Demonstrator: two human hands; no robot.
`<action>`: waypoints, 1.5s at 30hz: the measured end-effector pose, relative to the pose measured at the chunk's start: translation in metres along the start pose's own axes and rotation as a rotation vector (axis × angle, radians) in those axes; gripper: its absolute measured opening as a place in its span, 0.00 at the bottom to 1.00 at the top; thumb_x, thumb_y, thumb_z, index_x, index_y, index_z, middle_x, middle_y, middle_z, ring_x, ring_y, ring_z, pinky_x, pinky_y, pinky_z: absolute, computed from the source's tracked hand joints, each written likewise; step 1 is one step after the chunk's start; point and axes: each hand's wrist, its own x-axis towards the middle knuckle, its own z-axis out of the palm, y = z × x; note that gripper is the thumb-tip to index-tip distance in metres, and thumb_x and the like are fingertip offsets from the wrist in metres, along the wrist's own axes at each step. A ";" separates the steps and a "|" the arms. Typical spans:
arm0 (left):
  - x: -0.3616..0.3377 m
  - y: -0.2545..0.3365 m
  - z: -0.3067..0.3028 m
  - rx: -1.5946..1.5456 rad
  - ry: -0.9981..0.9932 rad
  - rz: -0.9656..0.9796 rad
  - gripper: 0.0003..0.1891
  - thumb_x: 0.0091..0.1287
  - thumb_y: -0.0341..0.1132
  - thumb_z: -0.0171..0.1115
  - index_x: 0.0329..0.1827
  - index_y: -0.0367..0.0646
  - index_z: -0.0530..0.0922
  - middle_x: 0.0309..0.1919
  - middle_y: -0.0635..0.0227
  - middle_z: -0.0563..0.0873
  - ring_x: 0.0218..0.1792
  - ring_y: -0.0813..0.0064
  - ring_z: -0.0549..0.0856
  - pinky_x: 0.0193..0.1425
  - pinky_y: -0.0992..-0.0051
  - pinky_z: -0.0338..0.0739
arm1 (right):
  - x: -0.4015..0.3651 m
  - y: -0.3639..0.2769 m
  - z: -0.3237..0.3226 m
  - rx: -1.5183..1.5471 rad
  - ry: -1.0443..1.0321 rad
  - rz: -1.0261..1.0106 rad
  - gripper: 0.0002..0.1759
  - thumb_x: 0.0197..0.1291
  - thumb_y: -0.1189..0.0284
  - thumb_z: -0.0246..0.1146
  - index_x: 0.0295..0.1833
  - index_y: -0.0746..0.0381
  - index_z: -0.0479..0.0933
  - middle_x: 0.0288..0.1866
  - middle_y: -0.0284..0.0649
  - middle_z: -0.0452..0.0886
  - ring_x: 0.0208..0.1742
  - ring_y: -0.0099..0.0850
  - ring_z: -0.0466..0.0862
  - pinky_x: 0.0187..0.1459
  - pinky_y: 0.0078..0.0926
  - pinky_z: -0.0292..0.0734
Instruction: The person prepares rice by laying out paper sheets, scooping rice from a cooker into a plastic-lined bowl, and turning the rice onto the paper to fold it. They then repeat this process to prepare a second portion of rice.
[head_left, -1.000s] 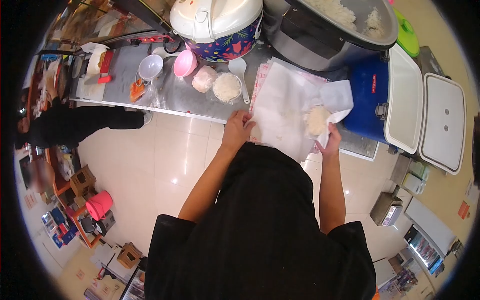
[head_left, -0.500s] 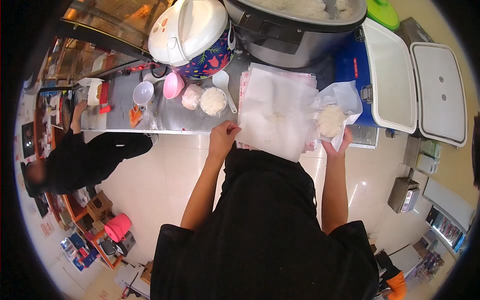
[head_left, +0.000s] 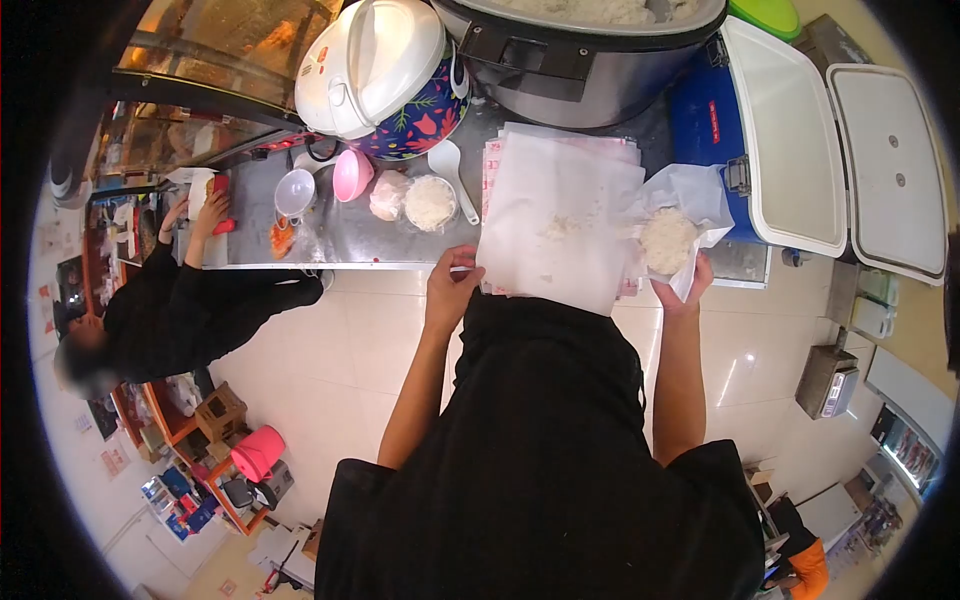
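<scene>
My left hand [head_left: 453, 287] is at the left edge of a stack of white paper sheets [head_left: 545, 185], fingers closed in a pinch on the top sheet's edge. A few rice grains lie on that sheet. My right hand [head_left: 685, 285] grips the near edge of a crumpled sheet of white paper [head_left: 708, 185]. On this paper rests a round, flat mound of white rice [head_left: 668, 242], just right of the stack. Left of the stack are a white rice paddle [head_left: 453, 180] and a clear bowl of rice [head_left: 431, 204].
A large rice cooker [head_left: 610, 75] and a floral-patterned cooker [head_left: 415, 110] stand behind. An open blue cooler box [head_left: 705, 130] is at right. A pink bowl [head_left: 352, 175] and a strainer [head_left: 295, 193] sit farther left. Another person [head_left: 190, 305] works at the counter's left end.
My hands stay at the papers, with my left fingers slightly shifted. The other person has both hands at the red-and-white box now. The whole view has turned slightly.
</scene>
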 end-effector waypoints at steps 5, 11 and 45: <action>-0.003 0.005 -0.001 0.017 -0.050 -0.053 0.13 0.70 0.29 0.66 0.56 0.36 0.81 0.37 0.62 0.88 0.35 0.78 0.85 0.40 0.79 0.80 | 0.002 0.001 0.001 -0.004 -0.003 0.004 0.38 0.63 0.55 0.57 0.75 0.63 0.65 0.74 0.46 0.72 0.75 0.44 0.71 0.76 0.50 0.63; -0.001 0.016 0.001 0.330 -0.017 0.030 0.08 0.72 0.31 0.63 0.46 0.35 0.82 0.37 0.61 0.88 0.35 0.77 0.84 0.39 0.74 0.78 | 0.003 0.001 0.004 0.017 -0.031 0.020 0.38 0.62 0.56 0.58 0.74 0.63 0.66 0.73 0.46 0.73 0.74 0.44 0.72 0.75 0.50 0.64; -0.017 0.046 0.065 -0.519 -0.624 -0.186 0.24 0.79 0.44 0.47 0.71 0.40 0.71 0.62 0.59 0.81 0.59 0.63 0.83 0.62 0.59 0.81 | -0.265 0.022 0.024 0.002 0.394 -0.528 0.43 0.51 0.62 0.62 0.71 0.76 0.64 0.63 0.56 0.79 0.60 0.46 0.83 0.63 0.41 0.79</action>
